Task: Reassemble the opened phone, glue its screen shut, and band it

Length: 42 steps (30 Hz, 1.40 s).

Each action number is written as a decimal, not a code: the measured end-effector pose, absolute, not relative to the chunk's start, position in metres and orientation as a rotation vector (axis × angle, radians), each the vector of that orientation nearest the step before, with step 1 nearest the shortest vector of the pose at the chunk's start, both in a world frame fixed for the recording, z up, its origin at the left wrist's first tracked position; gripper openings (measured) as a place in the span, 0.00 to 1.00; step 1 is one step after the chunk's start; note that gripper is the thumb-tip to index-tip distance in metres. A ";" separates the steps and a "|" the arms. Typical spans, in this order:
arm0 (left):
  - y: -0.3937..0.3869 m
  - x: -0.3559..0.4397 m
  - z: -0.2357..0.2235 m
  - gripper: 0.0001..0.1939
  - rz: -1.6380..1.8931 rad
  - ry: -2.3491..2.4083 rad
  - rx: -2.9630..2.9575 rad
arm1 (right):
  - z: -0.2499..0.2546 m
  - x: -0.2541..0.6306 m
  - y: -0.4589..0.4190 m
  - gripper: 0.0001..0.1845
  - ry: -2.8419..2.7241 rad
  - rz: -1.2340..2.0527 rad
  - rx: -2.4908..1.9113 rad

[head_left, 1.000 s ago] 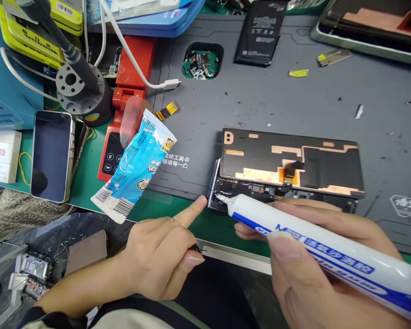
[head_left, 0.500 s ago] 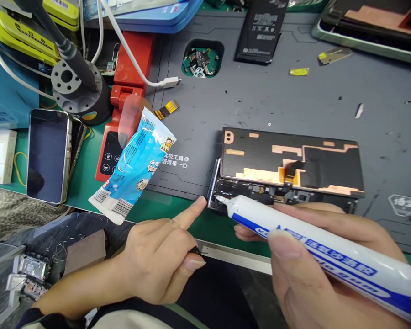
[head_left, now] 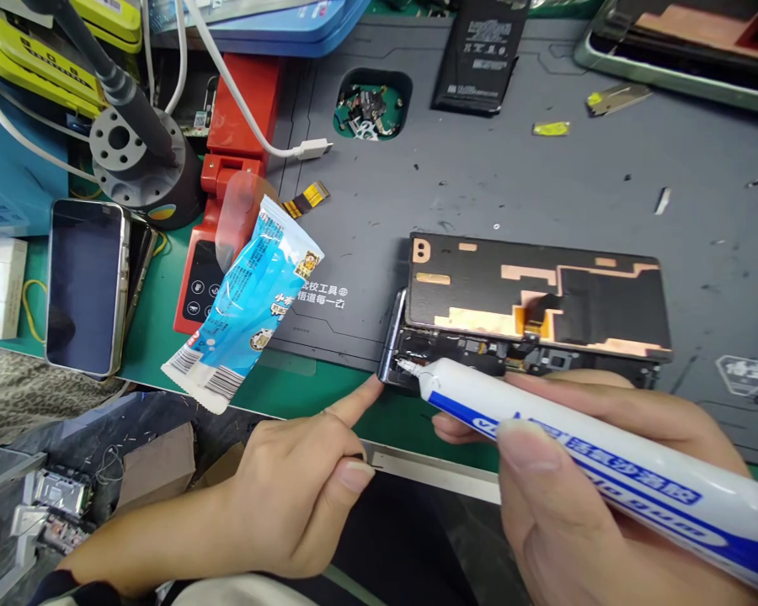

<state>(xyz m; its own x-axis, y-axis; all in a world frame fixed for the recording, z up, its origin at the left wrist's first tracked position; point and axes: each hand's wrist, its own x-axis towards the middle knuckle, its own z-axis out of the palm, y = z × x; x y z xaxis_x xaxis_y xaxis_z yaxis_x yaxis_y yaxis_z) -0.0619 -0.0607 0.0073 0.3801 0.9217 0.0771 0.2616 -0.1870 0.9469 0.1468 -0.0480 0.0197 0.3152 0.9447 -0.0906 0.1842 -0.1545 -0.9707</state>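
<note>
Green bench (head_left: 296, 396), largely covered by a grey work mat (head_left: 543, 194), spreads before the person. Nearest, the right hand (head_left: 574, 513) has a firm grip on a white and blue glue tube (head_left: 632, 475), whose tail runs out at the right edge. Boxed Chinese characters, 胶 last, show on it; other lettering is turned away or under the thumb. Its nozzle points into the lower left corner of an opened phone frame (head_left: 392, 337); whether it touches cannot be told. The left hand (head_left: 303, 480) sets its index fingertip against that corner from outside, while the thumb and curled fingers close on a small dark thing (head_left: 362, 461), almost wholly hidden. Fingers and tube mask much of the phone frame's near side.

Over its far part lies a black screen panel (head_left: 467, 278) with copper patches, inner side up. To its left, a blue snack packet (head_left: 246, 303) bears barcodes and a cartoon animal, and covers part of the mat's writing, where 校工具 and 悟道每一 can be read. Beneath the packet's edge sits a red device (head_left: 246, 109) with touch icons. Farther off, a black phone battery (head_left: 477, 63) has print too fine to read and is cut by the top edge, as is the pale-rimmed phone (head_left: 669, 84) at upper right.
</note>
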 end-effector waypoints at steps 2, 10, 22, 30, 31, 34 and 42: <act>-0.061 -0.063 0.007 0.10 0.860 1.058 1.621 | 0.019 0.147 -0.048 0.12 -1.051 0.961 -1.583; -0.057 -0.064 0.015 0.14 0.868 1.082 1.457 | 0.022 0.147 -0.049 0.12 -1.033 0.986 -1.543; -0.061 -0.062 0.011 0.12 0.904 1.095 1.426 | 0.021 0.148 -0.046 0.10 -1.044 1.005 -1.522; -0.059 -0.061 0.014 0.14 0.906 1.102 1.393 | 0.023 0.149 -0.048 0.09 -1.038 0.999 -1.556; -0.059 -0.061 0.015 0.14 0.896 1.104 1.382 | 0.023 0.149 -0.048 0.09 -1.037 1.003 -1.552; -0.059 -0.061 0.016 0.14 0.916 1.093 1.383 | 0.022 0.150 -0.049 0.10 -1.042 1.015 -1.534; -0.061 -0.061 0.017 0.15 0.901 1.120 1.367 | 0.022 0.149 -0.049 0.09 -1.055 1.012 -1.537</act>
